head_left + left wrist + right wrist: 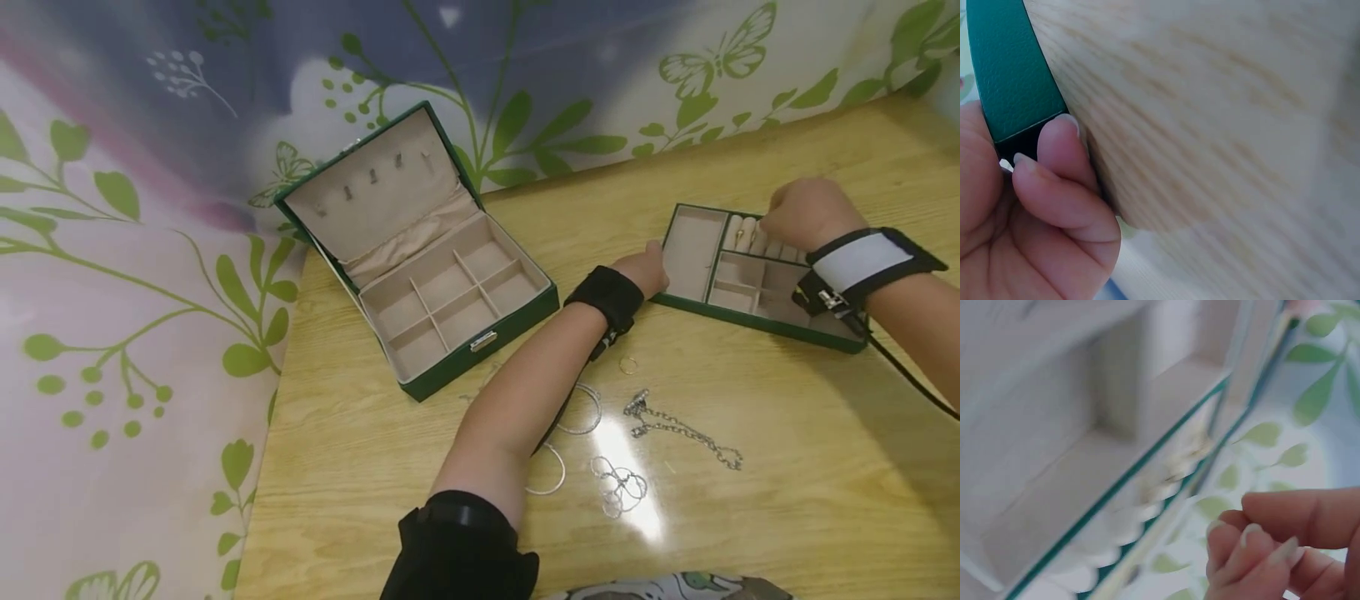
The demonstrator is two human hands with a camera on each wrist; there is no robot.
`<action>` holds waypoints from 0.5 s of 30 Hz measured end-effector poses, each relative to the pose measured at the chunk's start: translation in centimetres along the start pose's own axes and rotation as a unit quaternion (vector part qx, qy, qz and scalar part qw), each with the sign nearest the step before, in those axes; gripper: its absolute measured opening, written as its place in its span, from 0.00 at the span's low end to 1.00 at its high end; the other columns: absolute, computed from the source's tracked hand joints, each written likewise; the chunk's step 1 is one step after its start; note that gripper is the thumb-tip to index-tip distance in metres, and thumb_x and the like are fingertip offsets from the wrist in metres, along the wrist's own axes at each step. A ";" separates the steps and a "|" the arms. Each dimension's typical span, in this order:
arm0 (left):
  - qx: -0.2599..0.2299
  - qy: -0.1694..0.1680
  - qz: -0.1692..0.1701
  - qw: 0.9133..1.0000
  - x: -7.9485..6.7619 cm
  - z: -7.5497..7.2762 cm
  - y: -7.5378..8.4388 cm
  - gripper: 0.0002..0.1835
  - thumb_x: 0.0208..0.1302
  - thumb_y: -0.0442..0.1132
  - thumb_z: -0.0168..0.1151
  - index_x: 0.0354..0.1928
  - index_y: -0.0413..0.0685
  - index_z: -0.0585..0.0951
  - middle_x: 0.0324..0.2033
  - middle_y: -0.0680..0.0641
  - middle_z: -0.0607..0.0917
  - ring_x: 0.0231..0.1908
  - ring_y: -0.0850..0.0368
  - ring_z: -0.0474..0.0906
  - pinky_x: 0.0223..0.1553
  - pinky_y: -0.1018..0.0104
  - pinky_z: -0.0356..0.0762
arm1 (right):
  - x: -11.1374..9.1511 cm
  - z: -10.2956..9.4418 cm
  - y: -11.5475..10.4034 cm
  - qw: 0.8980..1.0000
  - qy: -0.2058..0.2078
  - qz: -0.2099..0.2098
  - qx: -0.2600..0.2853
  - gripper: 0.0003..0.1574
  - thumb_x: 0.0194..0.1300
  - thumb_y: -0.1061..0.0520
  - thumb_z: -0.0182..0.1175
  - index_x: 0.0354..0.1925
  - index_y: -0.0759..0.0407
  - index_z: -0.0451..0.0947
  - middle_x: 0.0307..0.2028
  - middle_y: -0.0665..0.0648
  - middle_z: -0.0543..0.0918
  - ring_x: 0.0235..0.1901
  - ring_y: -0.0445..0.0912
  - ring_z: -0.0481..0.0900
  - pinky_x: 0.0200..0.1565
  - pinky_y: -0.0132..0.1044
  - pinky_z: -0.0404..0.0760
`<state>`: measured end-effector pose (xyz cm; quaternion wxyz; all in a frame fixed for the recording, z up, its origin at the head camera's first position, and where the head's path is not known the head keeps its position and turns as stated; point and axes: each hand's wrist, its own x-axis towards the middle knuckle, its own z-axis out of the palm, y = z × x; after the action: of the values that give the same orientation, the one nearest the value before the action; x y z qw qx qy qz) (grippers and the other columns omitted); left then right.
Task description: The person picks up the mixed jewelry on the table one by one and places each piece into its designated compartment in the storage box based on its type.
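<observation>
My left hand [643, 268] grips the near-left corner of a green-rimmed jewelry tray [692, 254]. In the left wrist view its thumb and curled fingers [1066, 203] close round the green edge. My right hand [813, 212] is over the tray's far edge, beside the cream ring rolls [772, 247]. The right wrist view has its fingers [1235, 550] curled together against the thumb; nothing shows between them, though part of the grip is hidden. Gold rings [741, 235] sit in the slots between the rolls. The tray's right part is partly covered by my right wrist.
A green jewelry box [480, 346] with divided compartments stands lid up on the left. On the table [787, 517] lie a thin gold ring [628, 365], a silver chain [686, 429], another tangled chain [622, 483], and bangles [598, 408] partly behind my left forearm. Patterned cloth borders the table.
</observation>
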<state>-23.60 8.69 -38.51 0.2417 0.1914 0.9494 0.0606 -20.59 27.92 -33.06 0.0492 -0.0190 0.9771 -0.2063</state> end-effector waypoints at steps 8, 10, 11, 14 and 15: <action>-0.019 0.012 -0.021 1.000 -0.3 -0.1 0.1 0.16 0.70 0.42 0.47 0.57 0.50 0.62 0.17 0.53 0.68 0.14 0.60 0.60 0.17 0.72 0.58 | -4.7 2.5 -6.0 0.996 -0.047 -0.071 0.010 0.10 0.64 0.61 0.52 0.26 0.63 0.73 0.21 0.56 0.73 0.20 0.47 0.68 0.22 0.38 0.64; -0.015 0.009 -0.021 1.000 -0.6 -0.3 0.1 0.17 0.70 0.42 0.47 0.58 0.50 0.61 0.18 0.53 0.68 0.16 0.60 0.61 0.19 0.72 0.59 | -5.8 3.5 -7.5 0.993 -0.072 -0.094 0.020 0.10 0.63 0.61 0.55 0.25 0.61 0.73 0.20 0.54 0.72 0.20 0.46 0.67 0.23 0.38 0.64; -0.017 0.008 -0.020 1.000 -0.6 -0.3 0.1 0.18 0.70 0.42 0.47 0.59 0.50 0.60 0.18 0.53 0.68 0.16 0.60 0.62 0.19 0.72 0.59 | -6.3 3.9 -8.2 0.991 -0.081 -0.104 0.025 0.10 0.63 0.60 0.57 0.25 0.60 0.74 0.20 0.53 0.72 0.20 0.46 0.68 0.24 0.37 0.65; -0.018 0.001 -0.008 1.000 -0.7 -0.4 0.0 0.21 0.71 0.41 0.47 0.62 0.47 0.58 0.18 0.53 0.67 0.16 0.60 0.61 0.19 0.73 0.58 | -7.6 5.5 -9.7 0.985 -0.091 -0.147 0.026 0.11 0.61 0.59 0.59 0.23 0.57 0.74 0.19 0.50 0.71 0.20 0.43 0.66 0.25 0.36 0.65; -0.023 0.002 -0.005 1.000 -0.6 -0.3 -0.1 0.22 0.70 0.40 0.47 0.63 0.47 0.58 0.18 0.53 0.67 0.16 0.60 0.61 0.19 0.73 0.58 | -8.0 6.0 -10.1 0.982 -0.089 -0.163 0.024 0.11 0.61 0.60 0.60 0.22 0.56 0.74 0.19 0.49 0.71 0.20 0.43 0.67 0.25 0.36 0.66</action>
<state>-23.30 8.40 -37.98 0.2447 0.1813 0.9490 0.0816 -11.89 16.73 -33.70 0.1021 -0.1950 0.9473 -0.2329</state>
